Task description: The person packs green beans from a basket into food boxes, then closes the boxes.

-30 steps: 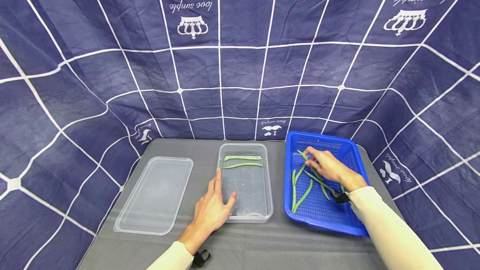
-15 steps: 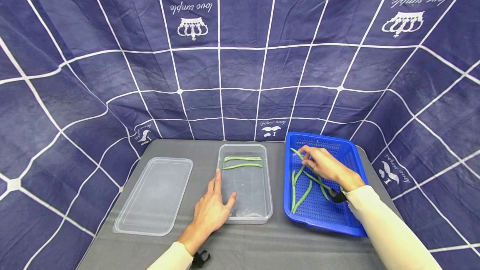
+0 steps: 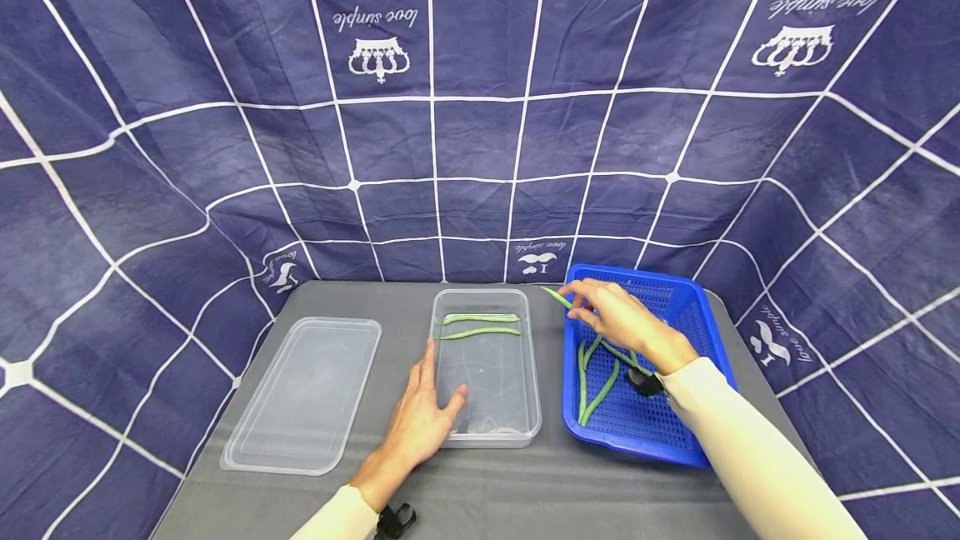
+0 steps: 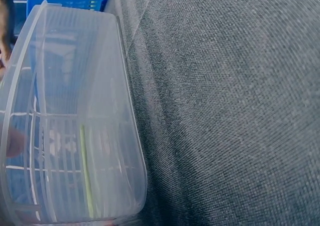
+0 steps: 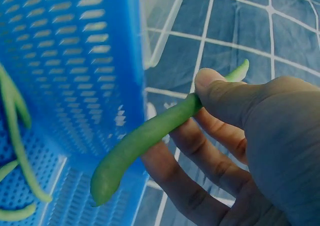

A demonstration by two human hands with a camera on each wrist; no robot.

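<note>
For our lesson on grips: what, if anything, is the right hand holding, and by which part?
The right hand pinches a green bean partway along its length, leaving both ends sticking out.

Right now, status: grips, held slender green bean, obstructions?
Right grip pinches the bean at rim of blue perforated plastic basket. Left grip alongside clear rectangular plastic box. Nothing visible between bean tip and box.
</note>
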